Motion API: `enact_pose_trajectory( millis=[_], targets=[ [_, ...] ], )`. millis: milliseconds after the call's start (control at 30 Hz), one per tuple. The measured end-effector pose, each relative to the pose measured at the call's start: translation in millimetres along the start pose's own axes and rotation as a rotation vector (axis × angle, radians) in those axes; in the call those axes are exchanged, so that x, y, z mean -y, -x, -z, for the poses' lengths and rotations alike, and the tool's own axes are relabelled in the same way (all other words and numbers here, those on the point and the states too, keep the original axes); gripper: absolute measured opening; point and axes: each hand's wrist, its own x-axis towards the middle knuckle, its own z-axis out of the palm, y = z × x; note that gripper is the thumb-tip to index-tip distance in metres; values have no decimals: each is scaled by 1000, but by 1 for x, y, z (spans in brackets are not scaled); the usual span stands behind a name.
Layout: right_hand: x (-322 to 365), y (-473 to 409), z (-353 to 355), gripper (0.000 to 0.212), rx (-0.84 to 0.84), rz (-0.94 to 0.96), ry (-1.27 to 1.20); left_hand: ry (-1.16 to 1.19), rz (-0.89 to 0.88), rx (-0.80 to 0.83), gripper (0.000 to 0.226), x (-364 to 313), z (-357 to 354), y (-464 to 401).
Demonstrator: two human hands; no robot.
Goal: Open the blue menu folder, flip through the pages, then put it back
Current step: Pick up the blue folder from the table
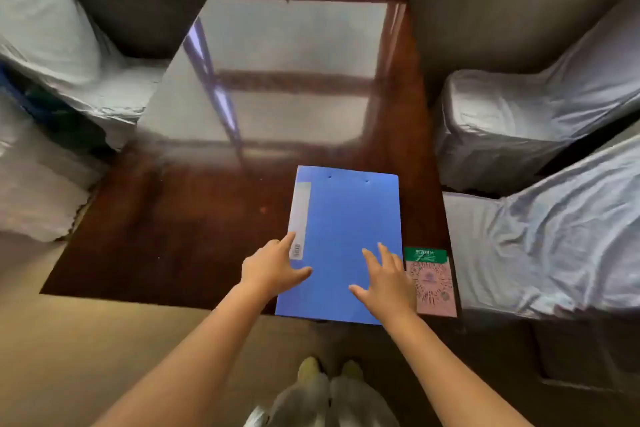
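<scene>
The blue menu folder (343, 218) lies closed and flat on the dark glossy table (194, 218), near its front right corner, with a pale spine label along its left side. My left hand (273, 267) hovers at the folder's lower left edge, fingers spread, the index finger over the label. Over the folder's lower right part is my right hand (384, 282), also with fingers apart. Neither hand grips anything; whether they touch the cover I cannot tell.
A pink and green card (431, 282) lies flat just right of the folder at the table's front right corner. Chairs in grey covers (540, 229) stand close on the right and on the left (52, 45). A window sill runs along the far end.
</scene>
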Motion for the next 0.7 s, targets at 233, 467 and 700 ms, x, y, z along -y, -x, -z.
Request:
enact_pose_trajectory(
  millis=[233,467,700],
  targets=[
    [9,4,-28,74,68,-26,34,268,163,66,64,9,-30,9],
    [10,1,-33,72,67,-9,107,791,358,77,34,19,-38,3],
    [11,3,-35,73,68,7,154,994,289,141,30,30,-28,11]
  ],
)
